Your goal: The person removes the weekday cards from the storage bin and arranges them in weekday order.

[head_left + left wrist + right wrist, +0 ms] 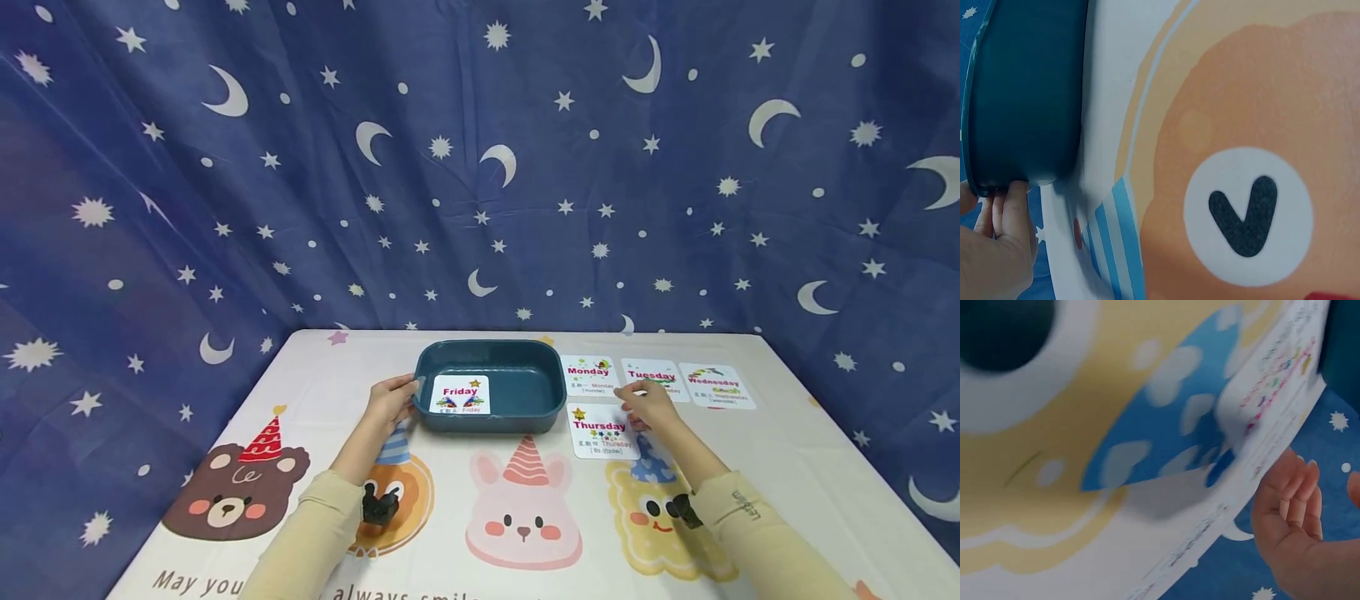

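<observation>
On the left, my left hand (392, 398) grips the short end of a dark teal rectangular basin (527, 422), fingers below the rim and thumb at its edge in the left wrist view. Inside the basin a Friday card (461, 395) leans with its print up. My right hand (649, 406) hovers by the upper right corner of a Thursday card (602, 432). Its fingers (1297, 494) are loosely bent and hold nothing in the right wrist view. A Monday card (588, 376) and a Tuesday card (652, 373), partly hidden by that hand, lie behind.
A Wednesday card (717, 386) ends the back row at the right. The tablecloth (795, 467) carries printed cartoon animals and lettering. A blue curtain (480, 192) with moons and stars hangs behind the table's far edge.
</observation>
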`<action>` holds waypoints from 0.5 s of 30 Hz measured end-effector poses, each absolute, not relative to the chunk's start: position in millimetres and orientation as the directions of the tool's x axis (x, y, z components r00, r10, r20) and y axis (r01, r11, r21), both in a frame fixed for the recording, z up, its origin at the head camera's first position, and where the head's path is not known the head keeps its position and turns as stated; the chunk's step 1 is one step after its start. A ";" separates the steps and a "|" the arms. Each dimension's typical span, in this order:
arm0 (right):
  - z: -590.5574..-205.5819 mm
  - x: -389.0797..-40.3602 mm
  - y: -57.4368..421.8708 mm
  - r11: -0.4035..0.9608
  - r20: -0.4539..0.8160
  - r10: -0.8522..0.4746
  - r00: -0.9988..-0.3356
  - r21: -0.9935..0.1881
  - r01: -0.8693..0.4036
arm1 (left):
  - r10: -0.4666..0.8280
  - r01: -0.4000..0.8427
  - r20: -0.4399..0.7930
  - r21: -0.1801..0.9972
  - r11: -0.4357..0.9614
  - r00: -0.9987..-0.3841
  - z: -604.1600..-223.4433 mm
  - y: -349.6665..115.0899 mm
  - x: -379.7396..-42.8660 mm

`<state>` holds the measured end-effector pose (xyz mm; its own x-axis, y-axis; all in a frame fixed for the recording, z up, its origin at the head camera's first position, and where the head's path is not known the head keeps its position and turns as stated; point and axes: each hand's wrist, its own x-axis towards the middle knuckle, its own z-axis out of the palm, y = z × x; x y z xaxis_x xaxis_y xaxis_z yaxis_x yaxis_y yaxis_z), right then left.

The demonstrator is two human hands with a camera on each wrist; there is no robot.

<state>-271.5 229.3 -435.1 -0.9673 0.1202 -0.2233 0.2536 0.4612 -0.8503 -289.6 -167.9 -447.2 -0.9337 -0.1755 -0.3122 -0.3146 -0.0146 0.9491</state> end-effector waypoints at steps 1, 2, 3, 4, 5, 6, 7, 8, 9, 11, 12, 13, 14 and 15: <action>-434.3 -271.7 227.5 0.450 -0.205 0.121 -0.971 -0.861 0.238 | -0.175 -0.316 -0.313 0.949 -0.014 -0.933 -447.2 -167.4 -289.6; -433.5 -272.2 225.9 0.433 -0.193 0.121 -0.974 -0.872 0.227 | -0.174 -0.317 -0.315 0.948 -0.016 -0.933 -447.1 -167.0 -289.5; -432.6 -272.7 224.5 0.420 -0.186 0.121 -0.975 -0.880 0.220 | -0.173 -0.318 -0.316 0.948 -0.017 -0.933 -447.2 -166.8 -289.4; -431.4 -273.1 222.7 0.410 -0.183 0.124 -0.975 -0.886 0.218 | -0.173 -0.320 -0.319 0.947 -0.019 -0.932 -447.2 -166.6 -289.4; -430.3 -273.4 221.1 0.401 -0.179 0.119 -0.977 -0.891 0.212 | -0.173 -0.321 -0.320 0.947 -0.020 -0.932 -447.2 -166.5 -289.3; -428.6 -273.4 218.9 0.391 -0.180 0.117 -0.977 -0.896 0.212 | -0.174 -0.322 -0.321 0.947 -0.022 -0.931 -447.1 -166.5 -289.3; -426.9 -273.2 216.9 0.382 -0.183 0.116 -0.976 -0.899 0.214 | -0.172 -0.323 -0.322 0.946 -0.023 -0.931 -447.1 -166.7 -289.4; -425.3 -273.1 214.8 0.371 -0.187 0.112 -0.976 -0.903 0.216 | -0.174 -0.323 -0.323 0.946 -0.026 -0.930 -446.8 -166.9 -289.4; -423.3 -272.5 212.8 0.360 -0.192 0.106 -0.976 -0.907 0.217 | -0.175 -0.324 -0.323 0.946 -0.025 -0.930 -446.6 -167.2 -289.4; -419.2 -271.2 209.1 0.320 -0.204 0.087 -0.975 -0.921 0.222 | -0.178 -0.325 -0.324 0.946 -0.023 -0.929 -445.9 -167.6 -289.6; -416.8 -270.6 206.9 0.287 -0.219 0.079 -0.973 -0.929 0.232 | -0.177 -0.325 -0.324 0.945 -0.022 -0.929 -445.9 -167.9 -289.5; -414.5 -270.0 205.1 0.249 -0.233 0.063 -0.970 -0.938 0.241 | -0.178 -0.326 -0.324 0.945 -0.021 -0.929 -445.7 -168.0 -289.5; -412.0 -269.3 203.1 0.204 -0.246 0.045 -0.968 -0.947 0.250 | -0.177 -0.324 -0.323 0.946 -0.021 -0.930 -445.6 -168.0 -289.5; -409.6 -269.0 200.6 0.165 -0.257 0.022 -0.966 -0.952 0.257 | -0.177 -0.323 -0.322 0.946 -0.021 -0.930 -445.5 -168.6 -289.4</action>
<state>-269.0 200.6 -409.6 -0.9663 0.0223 -0.2566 0.2567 0.1652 -0.9523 -289.4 -168.6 -445.5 -0.9302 -0.1769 -0.3215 -0.3230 -0.0215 0.9462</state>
